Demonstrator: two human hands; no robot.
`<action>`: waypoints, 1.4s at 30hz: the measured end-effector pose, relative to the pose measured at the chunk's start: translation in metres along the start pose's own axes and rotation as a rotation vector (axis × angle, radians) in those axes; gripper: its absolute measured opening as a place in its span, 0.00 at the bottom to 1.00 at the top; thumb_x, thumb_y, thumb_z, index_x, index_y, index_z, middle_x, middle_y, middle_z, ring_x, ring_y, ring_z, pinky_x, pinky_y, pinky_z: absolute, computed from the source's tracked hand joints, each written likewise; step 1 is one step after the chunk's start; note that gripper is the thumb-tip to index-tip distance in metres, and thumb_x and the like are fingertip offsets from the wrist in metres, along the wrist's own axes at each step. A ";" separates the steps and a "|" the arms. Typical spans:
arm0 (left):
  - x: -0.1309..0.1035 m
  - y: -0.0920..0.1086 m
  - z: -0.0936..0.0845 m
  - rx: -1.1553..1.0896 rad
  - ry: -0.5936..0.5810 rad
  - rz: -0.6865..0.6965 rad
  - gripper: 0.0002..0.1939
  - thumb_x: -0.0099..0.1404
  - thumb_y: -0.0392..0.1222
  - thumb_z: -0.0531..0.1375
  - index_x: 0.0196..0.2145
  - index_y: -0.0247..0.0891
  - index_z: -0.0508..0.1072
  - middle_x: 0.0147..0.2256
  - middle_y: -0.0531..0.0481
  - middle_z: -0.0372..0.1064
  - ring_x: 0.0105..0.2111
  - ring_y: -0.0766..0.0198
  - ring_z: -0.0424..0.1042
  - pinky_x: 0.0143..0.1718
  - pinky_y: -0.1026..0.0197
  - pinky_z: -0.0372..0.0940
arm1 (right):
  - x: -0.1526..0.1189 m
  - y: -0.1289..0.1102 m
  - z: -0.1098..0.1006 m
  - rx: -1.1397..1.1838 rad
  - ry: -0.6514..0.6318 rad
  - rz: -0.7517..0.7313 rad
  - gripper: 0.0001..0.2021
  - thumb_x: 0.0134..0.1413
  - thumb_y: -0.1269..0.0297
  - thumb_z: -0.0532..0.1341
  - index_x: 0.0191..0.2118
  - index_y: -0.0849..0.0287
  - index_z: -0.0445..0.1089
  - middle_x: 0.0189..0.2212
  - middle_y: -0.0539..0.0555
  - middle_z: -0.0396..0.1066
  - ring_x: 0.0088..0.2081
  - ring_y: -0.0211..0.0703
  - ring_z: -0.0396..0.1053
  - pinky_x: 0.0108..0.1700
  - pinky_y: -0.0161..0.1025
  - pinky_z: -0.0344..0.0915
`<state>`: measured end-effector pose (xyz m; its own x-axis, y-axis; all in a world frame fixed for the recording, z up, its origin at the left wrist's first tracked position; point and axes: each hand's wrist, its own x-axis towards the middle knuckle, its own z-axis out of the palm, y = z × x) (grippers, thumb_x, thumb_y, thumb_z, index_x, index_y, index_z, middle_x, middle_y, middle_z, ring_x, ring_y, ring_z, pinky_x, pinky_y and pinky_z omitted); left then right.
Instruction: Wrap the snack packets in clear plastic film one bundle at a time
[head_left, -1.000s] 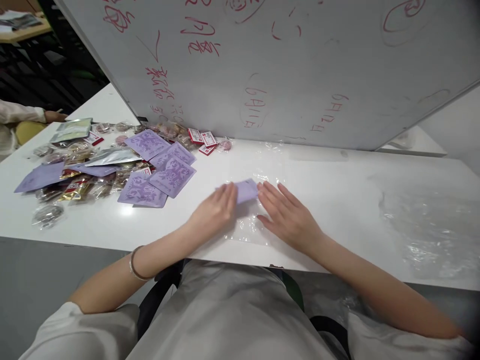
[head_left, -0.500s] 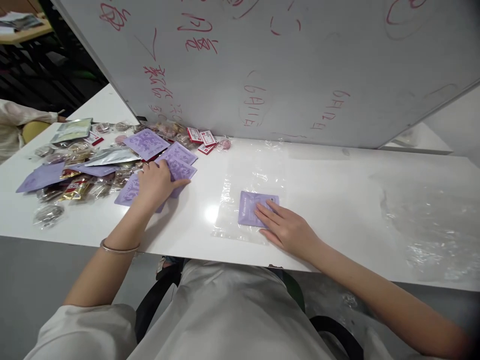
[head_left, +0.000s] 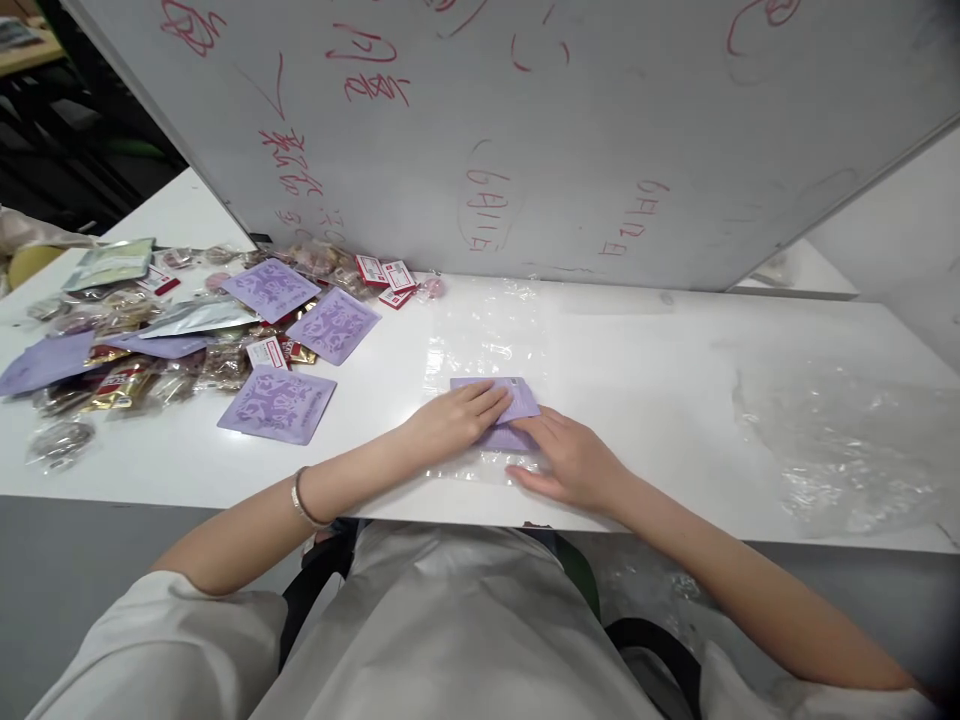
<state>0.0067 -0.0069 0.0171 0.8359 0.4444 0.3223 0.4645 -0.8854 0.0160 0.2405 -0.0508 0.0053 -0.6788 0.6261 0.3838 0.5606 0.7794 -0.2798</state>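
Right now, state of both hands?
Left hand: fingers over the upper purple packet; grip can't be told.
Right hand: open, thumb spread, fingers at the lower purple packet.

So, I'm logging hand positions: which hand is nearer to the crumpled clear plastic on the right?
Right. The right hand is left of the crumpled clear plastic, apart from it; the left hand is farther left, on the upper purple packet.

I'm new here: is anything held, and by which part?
Left hand lies on the upper purple packet, right hand at its lower edge; any grip is unclear.
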 end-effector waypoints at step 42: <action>-0.031 0.020 -0.004 -0.151 -0.223 -0.025 0.30 0.64 0.42 0.59 0.61 0.26 0.63 0.64 0.29 0.57 0.69 0.37 0.43 0.66 0.37 0.51 | 0.008 0.015 0.003 -0.026 -0.206 -0.192 0.32 0.53 0.68 0.59 0.63 0.79 0.60 0.66 0.76 0.55 0.70 0.65 0.46 0.65 0.64 0.58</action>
<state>-0.0114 -0.0396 0.0115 0.8764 0.4702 0.1038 0.4507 -0.8769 0.1672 0.2419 -0.0341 0.0017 -0.8542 0.4613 0.2398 0.4230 0.8848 -0.1954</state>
